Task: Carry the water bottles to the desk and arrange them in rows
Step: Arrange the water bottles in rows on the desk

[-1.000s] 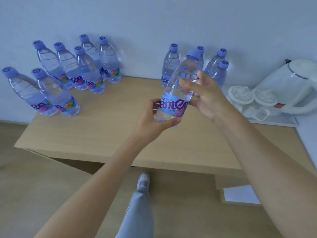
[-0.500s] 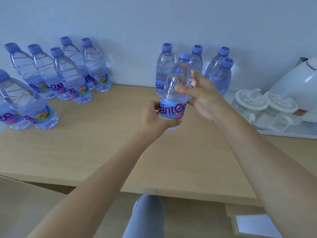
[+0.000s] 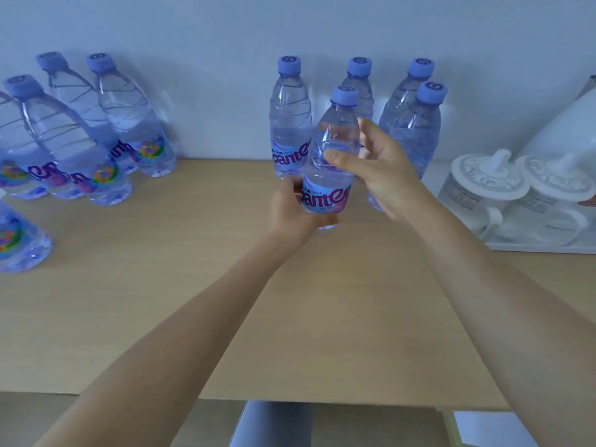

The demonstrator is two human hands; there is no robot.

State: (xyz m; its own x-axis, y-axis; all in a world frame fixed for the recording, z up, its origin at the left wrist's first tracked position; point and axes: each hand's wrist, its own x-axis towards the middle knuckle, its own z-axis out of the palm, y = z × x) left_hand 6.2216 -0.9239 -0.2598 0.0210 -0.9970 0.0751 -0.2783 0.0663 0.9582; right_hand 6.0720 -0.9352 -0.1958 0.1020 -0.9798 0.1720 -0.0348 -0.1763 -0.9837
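Two bare forearms reach forward over the near edge of a light wooden desk, seen from a head-worn camera. Between the hands, a clear water bottle with a blue cap and a blue-and-pink label stands upright above the middle of the desk; whether its base touches the wood cannot be told, as the left hand covers it. The left hand cups the bottle's lower part from the left, its thumb on the label's edge and its fingers curled round underneath. The right hand grips the bottle at mid-height from the right, the thumb pressed across the front of the clear plastic and the fingers wrapped behind it, slightly spread.

Just beyond the held bottle, four bottles stand upright near the wall: three in a back row and one in front of the right-hand one, partly hidden by the right hand. On the desk's left side a second cluster of bottles stands in rows, some cut off by the frame's edge. At far right, two white lidded mugs sit on a white tray, with a white kettle behind them.
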